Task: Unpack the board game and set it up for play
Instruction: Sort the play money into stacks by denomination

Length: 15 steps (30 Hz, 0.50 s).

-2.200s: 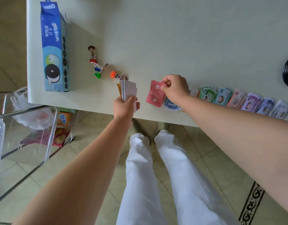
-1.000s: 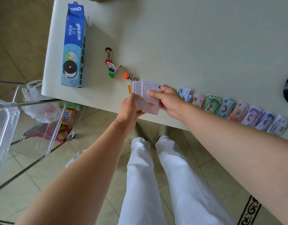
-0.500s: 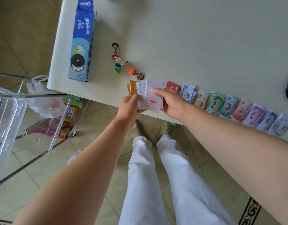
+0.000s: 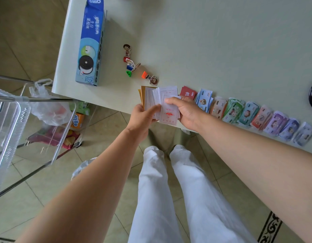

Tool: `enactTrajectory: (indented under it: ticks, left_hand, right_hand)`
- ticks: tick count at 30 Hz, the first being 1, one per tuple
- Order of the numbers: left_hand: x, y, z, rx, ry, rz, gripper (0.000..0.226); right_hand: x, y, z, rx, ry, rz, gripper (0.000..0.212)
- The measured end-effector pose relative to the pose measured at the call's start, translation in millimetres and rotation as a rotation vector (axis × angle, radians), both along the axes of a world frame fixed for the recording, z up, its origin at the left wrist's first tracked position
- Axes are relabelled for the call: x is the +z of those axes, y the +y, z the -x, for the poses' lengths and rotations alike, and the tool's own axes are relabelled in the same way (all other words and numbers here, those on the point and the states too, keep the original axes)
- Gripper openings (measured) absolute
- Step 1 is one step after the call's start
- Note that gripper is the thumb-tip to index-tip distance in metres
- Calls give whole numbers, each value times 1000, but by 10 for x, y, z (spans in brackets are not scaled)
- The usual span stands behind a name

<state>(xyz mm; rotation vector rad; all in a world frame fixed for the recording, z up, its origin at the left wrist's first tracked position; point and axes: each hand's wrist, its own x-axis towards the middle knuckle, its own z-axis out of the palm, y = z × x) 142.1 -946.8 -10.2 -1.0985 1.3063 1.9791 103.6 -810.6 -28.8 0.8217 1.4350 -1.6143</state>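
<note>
Over table edge (image 4: 92, 100), hand-held cards (image 4: 162, 104).

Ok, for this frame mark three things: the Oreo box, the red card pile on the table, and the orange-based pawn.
Oreo box (image 4: 91, 41): head view, middle of its blue top face.
Red card pile (image 4: 188, 92): head view, on the top card's red face.
Orange-based pawn (image 4: 144, 74): head view, on its orange base.

Oreo box (image 4: 90, 42), plastic bag (image 4: 46, 109)

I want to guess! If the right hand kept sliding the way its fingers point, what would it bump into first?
Probably the left hand: the right hand points leftward across the fanned white cards both hold.
</note>
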Motion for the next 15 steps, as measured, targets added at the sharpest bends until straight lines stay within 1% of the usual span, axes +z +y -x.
enactTrajectory:
  ticks: [1,4,7,9,12,15]
  left_hand:
    - [6,9,6,20,-8,-15,10]
    - [-10,15,8,59,-28,-26,23]
    - [-29,14,-14,-5,-2,8,22]
    - [-31,14,-14,-31,7,17,25]
    - [-9,35,1,14,-20,11,14]
    - [-4,68,1,35,2,1,13]
  right_hand:
    - [3,1,1,-1,1,-7,13]
    - [6,4,19,-30,-5,-34,10]
    - [14,10,31,-45,-7,-27,11]
    - [22,20,28,-36,3,-30,13]
    - [29,54,22,-38,5,-56,9]
    - [29,74,14,-53,10,-86,8]
